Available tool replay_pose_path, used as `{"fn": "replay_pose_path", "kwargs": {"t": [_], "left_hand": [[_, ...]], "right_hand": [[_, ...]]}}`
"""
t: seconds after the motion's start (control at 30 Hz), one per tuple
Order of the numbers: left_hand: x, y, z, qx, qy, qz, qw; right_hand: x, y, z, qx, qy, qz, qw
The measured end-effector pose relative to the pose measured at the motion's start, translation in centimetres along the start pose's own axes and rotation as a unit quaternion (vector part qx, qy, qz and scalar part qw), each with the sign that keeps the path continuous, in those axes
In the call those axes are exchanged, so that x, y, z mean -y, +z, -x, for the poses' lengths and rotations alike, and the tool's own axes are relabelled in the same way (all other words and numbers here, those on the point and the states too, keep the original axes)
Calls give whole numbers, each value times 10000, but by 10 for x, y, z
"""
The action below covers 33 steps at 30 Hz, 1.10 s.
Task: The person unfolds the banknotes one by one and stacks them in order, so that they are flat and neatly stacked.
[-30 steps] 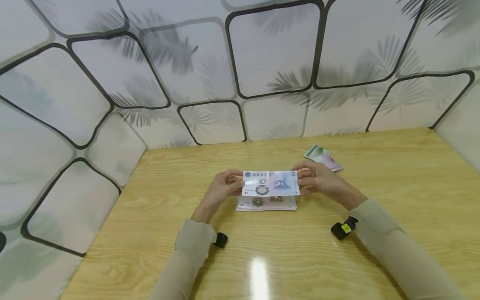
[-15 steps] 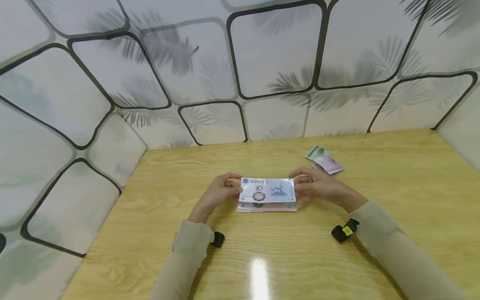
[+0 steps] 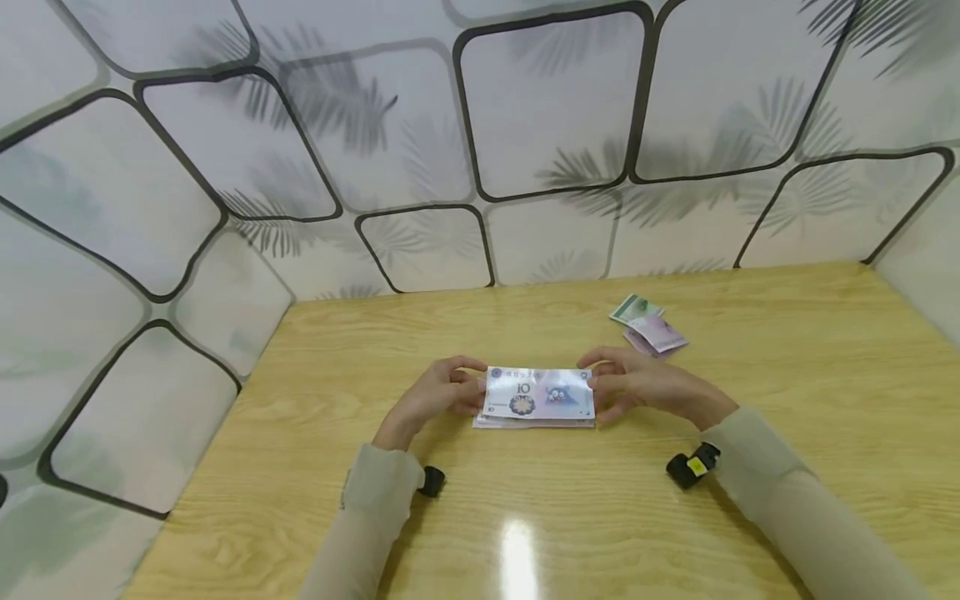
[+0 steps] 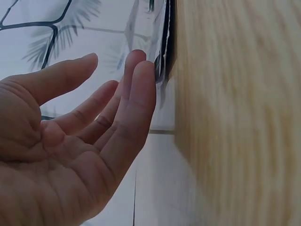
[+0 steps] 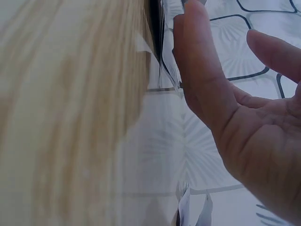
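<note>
A paper note printed with a 10 point(image 3: 538, 393) lies on top of other notes point(image 3: 540, 423) on the wooden counter point(image 3: 337, 383), between the person's two hands, and the near edge of the lower ones shows beneath it. The left hand point(image 3: 429, 396) is at the left end of the pile, the right hand point(image 3: 651, 385) at the right end; in the wrist views both have their fingers extended and the thumbs held apart, neither gripping, and whether every fingertip touches the paper I cannot tell. The top note carries a dark rosette and a blue cartoon figure. Farther back and to the right, a green note point(image 3: 630, 307) lies partly under purple notes point(image 3: 660, 332), near the right hand but apart from it. Pale sleeves point(image 3: 378, 487) cover the forearms, with a small black device point(image 3: 690, 467) by each wrist. Behind the counter stands a wall point(image 3: 555, 100) patterned with dark rounded outlines and grey fronds
</note>
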<state>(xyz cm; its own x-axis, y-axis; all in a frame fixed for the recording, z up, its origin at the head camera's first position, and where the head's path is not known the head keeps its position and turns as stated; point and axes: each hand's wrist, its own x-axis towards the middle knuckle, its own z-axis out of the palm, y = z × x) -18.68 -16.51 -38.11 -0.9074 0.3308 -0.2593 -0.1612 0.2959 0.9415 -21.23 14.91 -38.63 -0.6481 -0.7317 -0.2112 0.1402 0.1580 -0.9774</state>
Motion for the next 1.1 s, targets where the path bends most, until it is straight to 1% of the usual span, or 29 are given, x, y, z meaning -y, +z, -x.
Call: {"fn": "replay_pose_path", "kwargs": {"t": [0.07,0.13,0.37,0.5,0.6,0.77,0.87,0.97,1.1], "left_hand": [[0,-1,0,20,24,-8,10000],[0,-3,0,-25,11,3,10000],[-1,-8,0,-471,-138,-93,9988],[-2,-12,2,-602,-218,-89,9979],[-3,-13,4,-568,-303,-77,9979],[-6,-12,4,-394,-361,-110,9985],[-7,-12,3,-425,-355,-209,9983],[-7,-12,3,-552,-341,-305,9974],[-9,-13,4,-747,-270,-323,9963]], "right_hand": [[0,0,1,-61,46,135,9999],[1,0,2,-161,82,318,9993],[6,0,6,-532,195,743,9956],[7,-3,9,-611,185,867,9942],[8,-4,9,-600,181,896,9940],[11,0,7,-545,160,911,9942],[13,1,8,-562,124,989,9934],[15,-6,11,-723,78,1040,9919],[21,-24,20,-1076,-77,1001,9891]]}}
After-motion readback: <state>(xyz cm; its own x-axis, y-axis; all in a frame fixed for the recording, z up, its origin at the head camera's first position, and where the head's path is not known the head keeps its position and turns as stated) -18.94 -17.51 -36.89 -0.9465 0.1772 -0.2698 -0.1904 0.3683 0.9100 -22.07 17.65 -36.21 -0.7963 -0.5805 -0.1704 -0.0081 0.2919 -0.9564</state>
